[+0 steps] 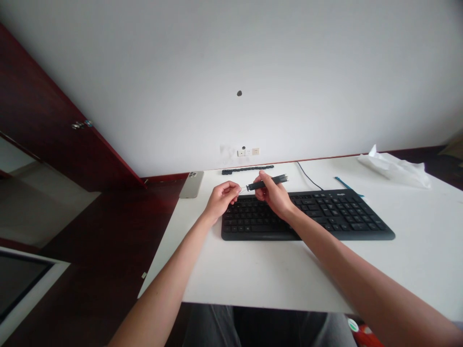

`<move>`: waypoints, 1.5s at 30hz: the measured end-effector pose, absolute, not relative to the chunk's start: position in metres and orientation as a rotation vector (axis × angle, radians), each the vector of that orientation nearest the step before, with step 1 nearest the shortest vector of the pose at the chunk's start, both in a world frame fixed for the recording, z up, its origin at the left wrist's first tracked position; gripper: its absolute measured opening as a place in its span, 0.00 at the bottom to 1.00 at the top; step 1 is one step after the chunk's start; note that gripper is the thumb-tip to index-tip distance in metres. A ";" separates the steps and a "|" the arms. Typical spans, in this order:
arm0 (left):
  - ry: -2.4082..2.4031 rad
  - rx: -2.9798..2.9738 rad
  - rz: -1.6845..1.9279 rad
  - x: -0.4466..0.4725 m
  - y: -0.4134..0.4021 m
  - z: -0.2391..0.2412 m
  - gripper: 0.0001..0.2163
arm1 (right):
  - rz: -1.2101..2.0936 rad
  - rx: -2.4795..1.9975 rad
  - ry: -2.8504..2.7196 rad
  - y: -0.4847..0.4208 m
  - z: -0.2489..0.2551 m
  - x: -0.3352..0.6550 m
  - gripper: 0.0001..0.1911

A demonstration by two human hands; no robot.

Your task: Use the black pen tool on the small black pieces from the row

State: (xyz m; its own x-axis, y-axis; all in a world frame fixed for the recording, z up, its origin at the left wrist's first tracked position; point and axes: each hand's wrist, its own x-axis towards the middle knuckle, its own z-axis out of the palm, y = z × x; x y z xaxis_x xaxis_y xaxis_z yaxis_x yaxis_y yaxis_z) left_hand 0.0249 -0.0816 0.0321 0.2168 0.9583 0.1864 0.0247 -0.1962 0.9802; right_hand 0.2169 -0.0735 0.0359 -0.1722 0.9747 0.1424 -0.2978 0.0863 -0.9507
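Right grip: my right grip (pixel 274 196) pinches a slim black-handled tool (pixel 265 182) by its barrel.
Left grip: my left grip (pixel 221 199) has its fingertips pressed together at the tool's thin metal tip (pixel 243 188); contact cannot be confirmed.
Location: held in the air over the black keyboard (pixel 343 231).
Handling: judged light and stiff; hold the barrel, as the tip looks fragile.
Nearby: a row of black keycaps (pixel 248 169) and a phone (pixel 191 184) lie on the white worktop (pixel 408 260).

Slim black wire-tipped tool (pixel 262 183) — held aloft, nearly level

No readable text, keyboard logo (pixel 340 194) too blurred
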 end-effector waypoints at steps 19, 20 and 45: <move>1.024 1.460 1.253 0.020 -0.079 0.033 0.13 | 1.339 -0.822 -1.122 -0.067 0.030 0.219 0.21; 1.017 1.460 1.255 0.020 -0.080 0.034 0.13 | 1.333 -0.832 -1.126 -0.067 0.030 0.219 0.21; 1.048 1.491 1.213 0.019 -0.077 0.028 0.13 | 1.476 -0.745 -1.009 -0.072 0.038 0.216 0.22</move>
